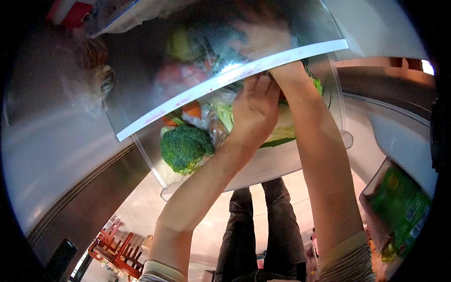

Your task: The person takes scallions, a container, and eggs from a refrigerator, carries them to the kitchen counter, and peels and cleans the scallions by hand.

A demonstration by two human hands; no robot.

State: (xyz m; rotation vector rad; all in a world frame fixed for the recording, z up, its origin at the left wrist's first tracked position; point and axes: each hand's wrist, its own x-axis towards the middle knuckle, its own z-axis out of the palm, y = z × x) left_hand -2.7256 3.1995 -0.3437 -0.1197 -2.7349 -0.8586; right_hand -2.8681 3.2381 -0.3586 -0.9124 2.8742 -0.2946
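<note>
My left hand [256, 104] reaches into a clear fridge drawer [300, 157], its fingers curled at the white front strip of the glass shelf [188, 102]. Whatever those fingers hold is hidden. My right hand [268, 40] is deeper in, under the glass, where it appears blurred and its fingers cannot be made out. Pale leafy cabbage [283, 128] lies beneath and beside my hands. Left of my left forearm sits a broccoli head [187, 148]. Behind the broccoli are an orange carrot piece [192, 109] and a crumpled clear plastic bag [217, 129].
Through the glass, a yellow-green round item [183, 44] and reddish produce [181, 77] show dimly. A bagged item [101, 80] is at the upper left. The door shelf at right holds a green package [399, 199]. Wooden chairs [117, 251] stand at lower left.
</note>
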